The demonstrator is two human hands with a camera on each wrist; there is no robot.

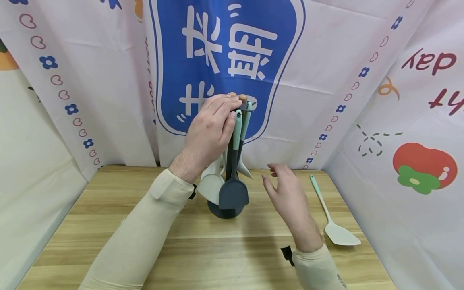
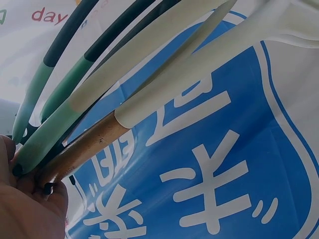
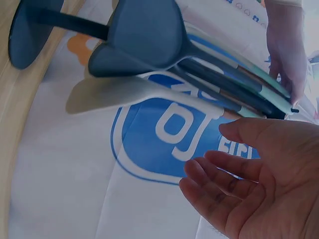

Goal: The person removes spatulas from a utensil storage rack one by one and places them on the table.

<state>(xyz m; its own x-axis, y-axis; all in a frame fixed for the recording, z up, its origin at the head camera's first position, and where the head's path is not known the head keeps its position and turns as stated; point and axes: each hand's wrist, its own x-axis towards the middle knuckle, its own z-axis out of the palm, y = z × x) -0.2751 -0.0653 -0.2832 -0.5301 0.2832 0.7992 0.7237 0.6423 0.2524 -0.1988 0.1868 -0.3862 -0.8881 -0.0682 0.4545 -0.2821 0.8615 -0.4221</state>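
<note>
- Head view: a utensil stand [image 1: 221,214] is on the wooden table [image 1: 181,249], with a dark turner [image 1: 233,195] hanging at its front. The left hand [image 1: 210,127] holds its top, fingers over the handle ends. The right hand [image 1: 290,197] is apart from it, holding nothing, fingers loosely bent. Only here does the pale spatula [image 1: 340,235] show, lying at the table's right; it looks light, stiff and hardly fragile, its slim green handle the natural hold.
- Left wrist view: the handles appear from close by, including a wooden handle [image 2: 84,149], smooth and perhaps slippery. Fingers bend about their ends; the stand's base is out of sight here. Loaded, the stand is probably top-heavy, so its central post seems a steadier grip than any swinging utensil.
- Right wrist view: the right palm faces the camera, a detail the head view hides. Behind hangs a pale utensil [image 3: 114,94].
</note>
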